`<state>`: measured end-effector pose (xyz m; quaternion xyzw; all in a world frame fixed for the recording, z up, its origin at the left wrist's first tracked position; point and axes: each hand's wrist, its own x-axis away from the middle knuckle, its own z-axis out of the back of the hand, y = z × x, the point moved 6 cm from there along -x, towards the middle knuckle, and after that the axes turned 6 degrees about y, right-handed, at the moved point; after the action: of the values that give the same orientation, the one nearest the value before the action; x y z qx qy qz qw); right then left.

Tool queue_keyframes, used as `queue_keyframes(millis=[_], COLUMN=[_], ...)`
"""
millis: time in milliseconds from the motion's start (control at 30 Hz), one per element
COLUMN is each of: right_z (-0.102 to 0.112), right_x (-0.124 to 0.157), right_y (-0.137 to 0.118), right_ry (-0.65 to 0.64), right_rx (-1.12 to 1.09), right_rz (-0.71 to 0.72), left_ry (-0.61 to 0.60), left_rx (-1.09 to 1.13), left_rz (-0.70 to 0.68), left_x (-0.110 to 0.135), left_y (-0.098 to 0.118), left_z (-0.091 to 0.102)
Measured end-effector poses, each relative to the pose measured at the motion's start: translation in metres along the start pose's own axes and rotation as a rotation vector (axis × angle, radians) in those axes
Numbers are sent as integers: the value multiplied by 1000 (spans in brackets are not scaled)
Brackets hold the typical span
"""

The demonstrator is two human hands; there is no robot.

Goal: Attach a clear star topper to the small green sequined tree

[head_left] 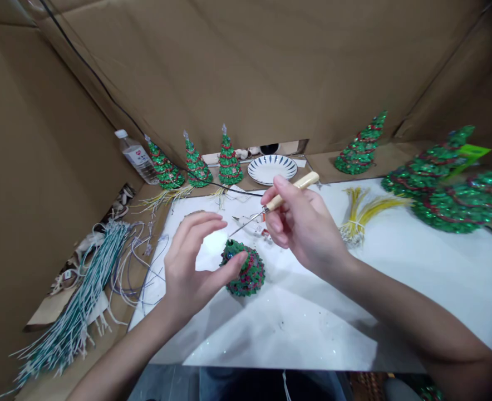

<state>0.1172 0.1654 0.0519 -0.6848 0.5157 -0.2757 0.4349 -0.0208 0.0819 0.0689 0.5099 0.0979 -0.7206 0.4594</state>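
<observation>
A small green sequinned tree [242, 270] with red trim stands on the white table [396, 289] in front of me. My left hand [191, 262] hovers beside it, thumb touching its left side, fingers curved and apart above it. My right hand [300, 223] is closed around an awl [271, 205] with a pale wooden handle. The thin metal tip points down-left, ending just above the top of the tree.
Three finished trees [196, 164] stand at the back left by a water bottle [137, 156] and a white plate [271, 168]. More trees [433, 172] lie at right. Yellow wires [360, 214] and a bundle of white-green wires [83, 301] lie on either side. Cardboard walls enclose the table.
</observation>
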Motion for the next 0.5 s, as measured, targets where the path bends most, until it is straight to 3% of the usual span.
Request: queue_keyframes(millis=[233,500], right_z=[-2,-5], right_x=[1,3], right_y=[0,-3], right_ry=[-39,-68], right_rx=[9,61], right_rz=[8,65], left_ry=[93,84], left_rx=[0,-26], left_rz=[-84,-89], left_x=[3,2], left_y=[9,13], left_z=[8,14])
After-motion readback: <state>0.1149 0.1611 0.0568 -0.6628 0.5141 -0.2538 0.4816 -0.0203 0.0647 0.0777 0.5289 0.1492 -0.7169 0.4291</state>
